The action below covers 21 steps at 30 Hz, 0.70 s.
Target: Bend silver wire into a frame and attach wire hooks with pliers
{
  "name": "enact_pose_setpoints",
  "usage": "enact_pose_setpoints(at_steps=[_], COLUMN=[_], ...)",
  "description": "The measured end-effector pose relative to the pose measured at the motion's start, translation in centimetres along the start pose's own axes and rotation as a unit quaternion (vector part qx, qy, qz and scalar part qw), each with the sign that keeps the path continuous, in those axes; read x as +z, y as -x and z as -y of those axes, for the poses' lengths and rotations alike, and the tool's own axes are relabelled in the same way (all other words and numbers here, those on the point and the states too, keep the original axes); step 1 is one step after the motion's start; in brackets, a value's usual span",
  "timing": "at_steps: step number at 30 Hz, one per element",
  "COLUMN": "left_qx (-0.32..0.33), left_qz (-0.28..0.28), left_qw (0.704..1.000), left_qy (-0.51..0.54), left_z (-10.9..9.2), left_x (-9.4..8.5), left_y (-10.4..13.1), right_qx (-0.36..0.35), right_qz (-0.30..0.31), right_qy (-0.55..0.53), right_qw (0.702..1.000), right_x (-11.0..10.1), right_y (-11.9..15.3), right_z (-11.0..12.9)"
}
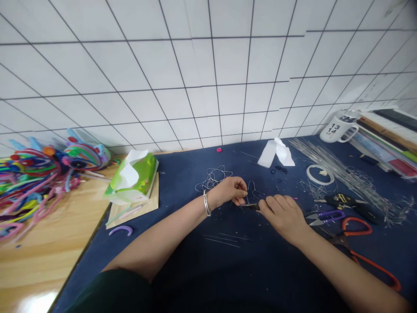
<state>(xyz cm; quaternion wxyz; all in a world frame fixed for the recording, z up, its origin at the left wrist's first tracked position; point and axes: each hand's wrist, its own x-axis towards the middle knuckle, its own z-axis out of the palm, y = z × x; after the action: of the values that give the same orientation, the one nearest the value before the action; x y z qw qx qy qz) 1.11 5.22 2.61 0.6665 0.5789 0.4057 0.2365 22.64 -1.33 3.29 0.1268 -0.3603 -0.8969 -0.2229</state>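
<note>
Near the middle of the dark blue mat (228,269), my left hand (230,190) pinches a thin wire (247,198) between thumb and fingers. A silver bangle (206,203) circles that wrist. My right hand (282,214) is wrapped round dark pliers (250,206), whose jaws point left and meet the wire just below my left fingertips. The pliers' handles are mostly hidden in my palm. A bent wire piece (252,187) lies just beyond the pliers. Tangled wire (213,177) rests behind my left wrist, and several straight wires (223,239) lie in front of my hands.
Orange-handled scissors (356,252), purple scissors (327,215), black-handled cutters (342,201), a wire bundle (339,169) and a white spool (320,174) lie right. A mug (337,128) stands behind. Leftward are a tissue pack (135,176), a purple arc (121,230) and colourful pipe cleaners (35,178).
</note>
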Motion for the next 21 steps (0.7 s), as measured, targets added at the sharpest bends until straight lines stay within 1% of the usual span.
enact_pose_setpoints(at_steps=[6, 13, 21], left_qx=[-0.008, -0.009, -0.019], left_qz=[-0.001, 0.0, 0.005], left_qw=[1.0, 1.0, 1.0], left_qy=[0.005, 0.006, -0.001], left_z=[-0.15, 0.04, -0.42], left_x=[0.13, 0.0, 0.13], left_y=[0.1, -0.01, 0.15], right_qx=[0.009, -0.007, -0.005], right_qz=[-0.011, -0.002, -0.006], right_qy=[-0.017, 0.01, -0.006], right_qw=[1.0, 1.0, 1.0], right_x=[0.02, 0.16, 0.12], right_y=[-0.09, 0.01, -0.03], right_z=[0.0, 0.02, 0.0])
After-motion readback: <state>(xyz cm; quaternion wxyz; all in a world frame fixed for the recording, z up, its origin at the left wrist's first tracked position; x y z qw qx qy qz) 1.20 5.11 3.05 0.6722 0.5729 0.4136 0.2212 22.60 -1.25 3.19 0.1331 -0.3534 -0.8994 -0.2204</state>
